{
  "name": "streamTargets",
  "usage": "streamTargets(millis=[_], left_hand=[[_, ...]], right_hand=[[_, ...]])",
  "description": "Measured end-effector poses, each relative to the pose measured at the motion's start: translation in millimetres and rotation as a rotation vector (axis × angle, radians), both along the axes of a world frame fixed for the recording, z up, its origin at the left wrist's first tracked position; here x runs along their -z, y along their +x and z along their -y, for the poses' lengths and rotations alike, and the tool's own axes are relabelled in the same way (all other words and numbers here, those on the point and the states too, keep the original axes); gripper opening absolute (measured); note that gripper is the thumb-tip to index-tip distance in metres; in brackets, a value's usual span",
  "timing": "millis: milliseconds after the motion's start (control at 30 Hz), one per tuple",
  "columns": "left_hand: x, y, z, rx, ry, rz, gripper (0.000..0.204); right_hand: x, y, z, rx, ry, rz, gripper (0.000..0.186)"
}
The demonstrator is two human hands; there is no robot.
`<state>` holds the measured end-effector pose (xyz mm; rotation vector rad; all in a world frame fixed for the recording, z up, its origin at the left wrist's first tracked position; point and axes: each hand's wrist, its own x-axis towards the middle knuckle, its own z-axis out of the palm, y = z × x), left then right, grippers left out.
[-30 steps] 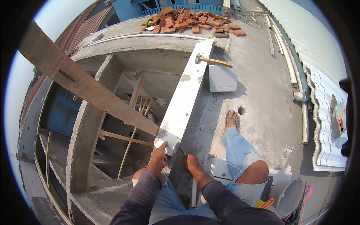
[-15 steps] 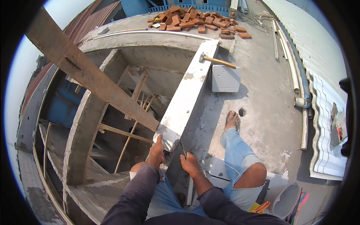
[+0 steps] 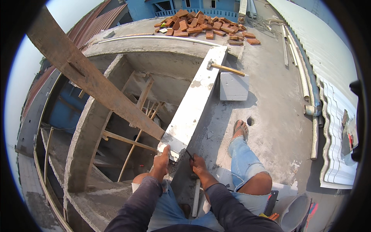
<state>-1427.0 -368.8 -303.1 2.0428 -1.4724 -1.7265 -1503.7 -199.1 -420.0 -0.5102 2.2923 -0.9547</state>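
Well, the change is small: compared with half a second ago, less of the thin dark tool (image 3: pixel 189 154) shows beyond the right hand (image 3: pixel 198 164), and that hand sits closer to the broken near corner of the long white block (image 3: pixel 193 106). So far as I can judge, the work is still gathered about that one end. The right hand is curled tight, fingers closed round the tool (too small from where I stand to tell its kind), whose tip is at the corner, just ahead and to the left of the fist. The left hand (image 3: pixel 160 164) stays at the block's near end, index finger extended against it and the others folded; whether they pinch anything, I can't tell.

As for containers, a grey bucket (image 3: pixel 295 212) leans well to the right of the right hand and nearer the body; I can make out nothing in it. Far ahead of both hands, a hammer (image 3: pixel 228 69) lies with its head on the block's far part.
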Motion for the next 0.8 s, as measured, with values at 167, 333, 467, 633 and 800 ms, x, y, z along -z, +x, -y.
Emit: streamTargets(millis=[167, 333, 467, 633, 800], left_hand=[[9.1, -3.7, -1.3, -0.083, -0.047, -0.067, 0.083], [12.0, -3.8, 0.0, -0.042, -0.023, -0.153, 0.080], [3.9, -7.4, -3.5, 0.004, -0.254, -0.119, 0.081], [2.3, -14.8, -16.7, -0.002, -0.355, -0.077, 0.074], [-8.2, -17.5, -18.5, -0.166, -0.169, -0.368, 0.062]], right_hand=[[-19.6, -0.6, 7.3, -0.043, 0.094, -0.034, 0.030], [-50.2, -7.5, 16.2, 0.103, 0.023, -0.072, 0.031], [-43.3, -22.6, 11.2, 0.144, 0.000, -0.031, 0.032], [2.6, -12.5, -10.8, 0.237, 0.013, 0.002, 0.036], [21.9, 33.9, -34.0, 0.156, 0.362, 0.301, 0.045]])
